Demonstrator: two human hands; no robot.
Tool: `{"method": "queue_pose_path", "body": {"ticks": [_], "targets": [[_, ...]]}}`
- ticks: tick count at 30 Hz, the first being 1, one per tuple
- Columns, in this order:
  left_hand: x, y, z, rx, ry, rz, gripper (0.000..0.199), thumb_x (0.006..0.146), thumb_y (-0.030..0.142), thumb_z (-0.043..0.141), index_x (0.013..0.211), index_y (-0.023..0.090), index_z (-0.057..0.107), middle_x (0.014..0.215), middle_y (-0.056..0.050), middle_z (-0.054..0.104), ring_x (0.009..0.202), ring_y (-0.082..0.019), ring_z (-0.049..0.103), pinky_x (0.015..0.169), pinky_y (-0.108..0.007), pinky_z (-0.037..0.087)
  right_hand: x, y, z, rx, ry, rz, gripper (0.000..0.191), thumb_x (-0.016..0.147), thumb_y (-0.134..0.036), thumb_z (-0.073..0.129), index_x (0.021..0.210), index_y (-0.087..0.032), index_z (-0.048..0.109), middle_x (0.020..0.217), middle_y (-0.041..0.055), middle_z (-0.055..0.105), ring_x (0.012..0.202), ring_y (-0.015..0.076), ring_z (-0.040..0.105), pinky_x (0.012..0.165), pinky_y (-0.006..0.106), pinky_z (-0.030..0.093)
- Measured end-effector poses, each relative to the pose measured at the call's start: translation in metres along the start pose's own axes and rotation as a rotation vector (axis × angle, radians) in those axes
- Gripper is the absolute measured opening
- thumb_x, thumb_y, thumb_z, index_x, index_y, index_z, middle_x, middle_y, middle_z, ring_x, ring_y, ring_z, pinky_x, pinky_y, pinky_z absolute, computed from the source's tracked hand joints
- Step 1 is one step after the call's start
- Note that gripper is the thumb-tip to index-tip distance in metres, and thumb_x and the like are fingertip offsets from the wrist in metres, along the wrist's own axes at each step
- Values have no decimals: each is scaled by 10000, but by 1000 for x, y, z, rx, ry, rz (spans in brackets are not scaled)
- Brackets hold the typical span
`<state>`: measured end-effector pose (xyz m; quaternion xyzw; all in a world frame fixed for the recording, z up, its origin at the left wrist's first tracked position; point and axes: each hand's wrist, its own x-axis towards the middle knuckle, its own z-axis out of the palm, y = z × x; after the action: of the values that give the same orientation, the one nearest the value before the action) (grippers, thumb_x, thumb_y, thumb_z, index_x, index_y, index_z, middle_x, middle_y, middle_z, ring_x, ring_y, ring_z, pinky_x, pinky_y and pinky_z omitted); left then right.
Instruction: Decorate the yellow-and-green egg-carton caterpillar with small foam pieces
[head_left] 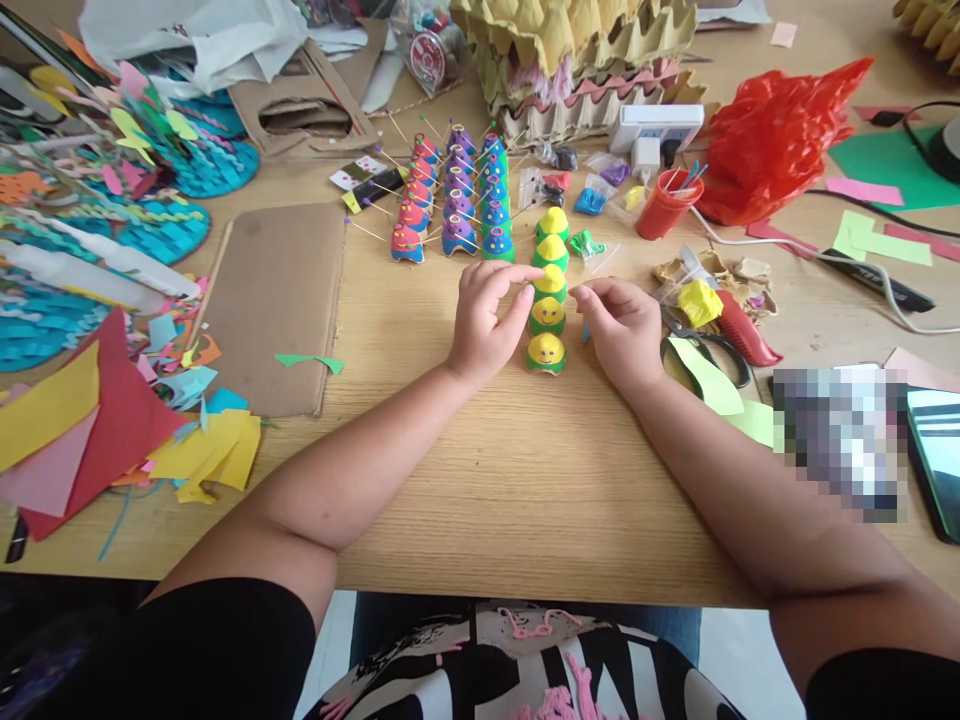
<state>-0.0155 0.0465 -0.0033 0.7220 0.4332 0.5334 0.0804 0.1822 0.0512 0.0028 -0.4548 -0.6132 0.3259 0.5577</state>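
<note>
A row of yellow-topped green egg-carton cups (550, 252) runs away from me between my hands; the two nearest, including the front cup (545, 353), carry smiling faces. My left hand (487, 318) is beside the third cup (550, 281), its index fingertip at the yellow top and its thumb at the left side, with a small gap between them. On the other side, my right hand (624, 322) has thumb and index finger pressed together close to that cup. Whatever they pinch is too small to make out. A bit of blue shows below those fingertips.
Rows of red, purple and blue caterpillars (458, 200) with pins stand behind left. Cardboard (274, 300) and paper scraps (214, 445) lie left. Scissors (705, 350), a red cup (670, 205), clay packets (592, 193) and a phone (937, 450) are right. Egg trays (585, 110) stand behind.
</note>
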Motion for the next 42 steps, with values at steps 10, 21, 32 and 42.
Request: {"method": "queue_pose_path", "body": {"ticks": [10,21,32,42], "targets": [[-3,-3,5,-239,-120,-211,472,1136,640,361,1343,271,571,1149,-65,757,1038,-167,784,926,-320,634,1,1,1,-178,-43,29,294,958,-475,752,829,-211,741,688,-8,632,626,127,474,619,318,372],[-3,-3,5,-200,-120,-228,478,1135,652,334,1343,284,558,1145,-64,750,1001,-167,765,876,-323,635,1,1,0,-186,-15,3,258,959,-432,728,816,-220,695,712,-6,651,630,133,473,635,329,372],[-3,-10,8,-291,-210,-172,474,1139,652,303,1442,326,468,1253,-81,715,1172,-175,760,909,-330,641,3,8,1,-189,-78,10,288,987,-478,700,845,-235,638,702,-22,573,655,139,466,646,334,355],[-2,-5,7,-365,-159,-235,535,1095,720,412,1359,279,560,1145,-63,737,997,-161,744,864,-311,630,2,2,0,-159,-80,29,223,988,-376,718,848,-219,645,701,-35,570,604,114,424,604,325,341]]}}
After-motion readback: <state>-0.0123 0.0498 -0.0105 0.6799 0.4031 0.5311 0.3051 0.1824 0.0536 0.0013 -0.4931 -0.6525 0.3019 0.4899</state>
